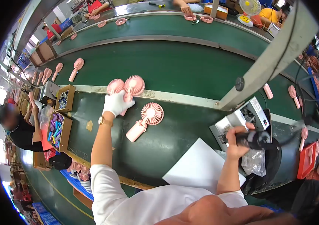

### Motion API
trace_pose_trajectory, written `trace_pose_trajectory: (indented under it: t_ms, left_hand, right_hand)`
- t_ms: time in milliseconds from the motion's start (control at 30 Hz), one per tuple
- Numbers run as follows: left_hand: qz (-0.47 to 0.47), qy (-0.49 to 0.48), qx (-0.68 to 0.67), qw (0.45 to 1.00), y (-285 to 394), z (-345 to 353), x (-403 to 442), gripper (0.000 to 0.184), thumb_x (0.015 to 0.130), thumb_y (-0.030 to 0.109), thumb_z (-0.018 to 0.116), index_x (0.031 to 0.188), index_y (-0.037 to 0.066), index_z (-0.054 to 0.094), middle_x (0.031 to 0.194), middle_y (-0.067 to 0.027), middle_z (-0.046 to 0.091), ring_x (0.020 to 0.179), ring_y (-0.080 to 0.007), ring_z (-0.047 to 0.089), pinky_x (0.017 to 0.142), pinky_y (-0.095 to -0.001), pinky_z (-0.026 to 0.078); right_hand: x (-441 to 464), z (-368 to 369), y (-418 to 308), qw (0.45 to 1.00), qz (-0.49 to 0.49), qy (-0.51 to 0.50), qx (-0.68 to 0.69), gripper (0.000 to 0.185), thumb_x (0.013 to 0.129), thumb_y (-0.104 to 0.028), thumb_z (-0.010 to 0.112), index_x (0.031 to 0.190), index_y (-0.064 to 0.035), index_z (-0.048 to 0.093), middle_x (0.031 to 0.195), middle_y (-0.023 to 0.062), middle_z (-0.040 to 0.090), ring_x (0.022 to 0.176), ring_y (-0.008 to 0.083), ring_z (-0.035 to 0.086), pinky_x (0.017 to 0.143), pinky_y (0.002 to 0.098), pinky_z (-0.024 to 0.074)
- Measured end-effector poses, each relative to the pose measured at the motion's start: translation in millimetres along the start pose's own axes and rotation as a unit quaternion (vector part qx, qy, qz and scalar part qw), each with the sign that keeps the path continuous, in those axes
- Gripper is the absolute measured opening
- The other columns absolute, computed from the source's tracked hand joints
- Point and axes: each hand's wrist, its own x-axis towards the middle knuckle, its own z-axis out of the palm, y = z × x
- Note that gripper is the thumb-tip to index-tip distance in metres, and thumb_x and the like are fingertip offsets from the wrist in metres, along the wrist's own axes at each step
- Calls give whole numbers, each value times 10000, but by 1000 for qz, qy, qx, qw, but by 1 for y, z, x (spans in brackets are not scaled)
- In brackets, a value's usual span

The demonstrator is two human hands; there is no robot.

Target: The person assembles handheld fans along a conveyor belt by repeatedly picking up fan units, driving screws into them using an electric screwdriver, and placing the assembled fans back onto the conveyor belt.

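Note:
My left hand, in a white glove, is closed around the handles of pink handheld fans at the rail along the belt. Two round fan heads, one on the left and one on the right, stick out above the glove; their handles are mostly hidden by it. Nearer to me, a third pink fan lies on the green bench, its handle pointing down-left. My bare right hand grips a black electric screwdriver beside a grey-white machine.
A white sheet lies before me. At left stand a box of screws and a box of coloured cylinders. More fans rest on the green belt. A metal post rises at right. Co-workers sit around.

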Motion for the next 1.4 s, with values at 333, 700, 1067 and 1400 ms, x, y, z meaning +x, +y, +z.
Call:
trace_pose_trajectory:
  t_ms: [333,700,1067,1400]
  left_hand:
    - [98,17,-152,983,56,43,-97,496,716,418,730,1022,60,575,1002,-134,603,973,-321,580,810,-423,494]
    - [58,-135,-661,736,140,44,-129,225,810,172,700,931,30,575,783,-2,562,654,-93,570,599,-272,520]
    - [9,-272,-849,453,239,99,-164,201,840,29,641,1006,7,530,918,-75,613,821,-170,614,762,-313,529]
    - [-27,-270,-872,408,244,112,-165,190,849,-8,614,1021,-12,532,930,-92,611,818,-184,613,760,-337,534]
  right_hand:
    - [7,8,-14,996,82,14,1,579,747,121,657,1262,-7,427,795,7,554,667,69,538,603,214,438]
    - [18,5,-19,995,97,-10,33,409,725,-38,789,1043,-31,532,790,6,620,711,78,583,673,239,491]
    - [12,1,-7,1000,1,14,-16,481,784,66,689,1191,6,441,743,19,573,617,64,526,550,207,411]
    - [12,16,-20,977,105,-33,183,429,835,-55,597,1195,-7,368,621,55,502,514,123,478,500,273,393]
